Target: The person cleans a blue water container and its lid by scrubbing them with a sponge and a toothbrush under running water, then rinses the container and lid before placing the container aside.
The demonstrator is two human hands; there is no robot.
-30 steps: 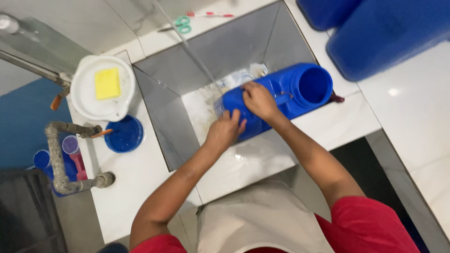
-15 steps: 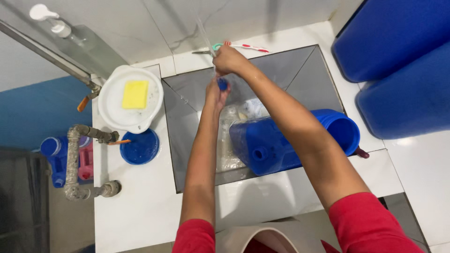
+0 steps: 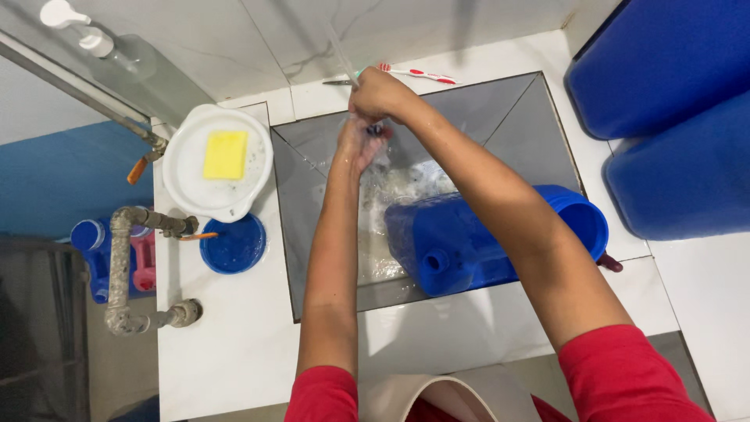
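Observation:
Both my hands are at the far end of the grey sink [image 3: 312, 156], under a thin stream of water. My right hand [image 3: 379, 95] is closed over a small blue object [image 3: 376, 129]. Just below it, my left hand [image 3: 355, 144] has its fingers stretched out, wet and touching that object from underneath. Water splashes on the sink floor beneath them. A large blue container [image 3: 469, 242] lies on its side in the sink under my right forearm, its open mouth to the right.
A white bowl [image 3: 195, 187] holding a yellow sponge [image 3: 225, 154] sits left of the sink, with a round blue lid [image 3: 232, 244] below it. A red-and-white toothbrush [image 3: 414, 74] lies behind the sink. Two big blue drums [image 3: 672, 117] stand right. Metal pipes [image 3: 121, 266] run at left.
My hands left the blue container and moved up to the far end of the sink under the water stream. The container stayed lying in the sink.

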